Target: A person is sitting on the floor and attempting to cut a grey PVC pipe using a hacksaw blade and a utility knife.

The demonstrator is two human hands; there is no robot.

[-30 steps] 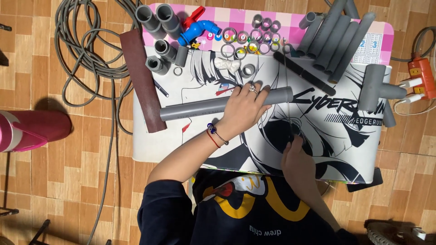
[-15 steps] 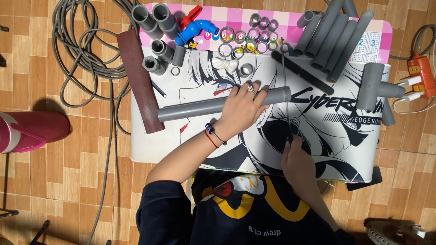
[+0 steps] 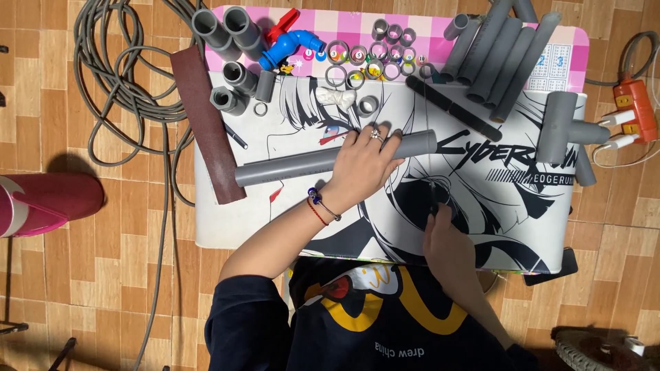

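Hands on a grey pipe at the counter.

Left hand [image 3: 361,163] lies over the long grey PVC pipe [image 3: 289,165], fingers curled down around it, pinning it flat on the printed mat [image 3: 481,206]. Right hand [image 3: 445,237] seems to pinch a thin dark tool, fingers narrow, near the pipe's right end.

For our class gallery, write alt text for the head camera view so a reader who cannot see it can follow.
Seen from above, a person's left hand presses a long grey pipe flat on a printed mat, while the right hand rests on the mat nearer the body. Short grey pipes, rings and a blue tap lie at the far edge.
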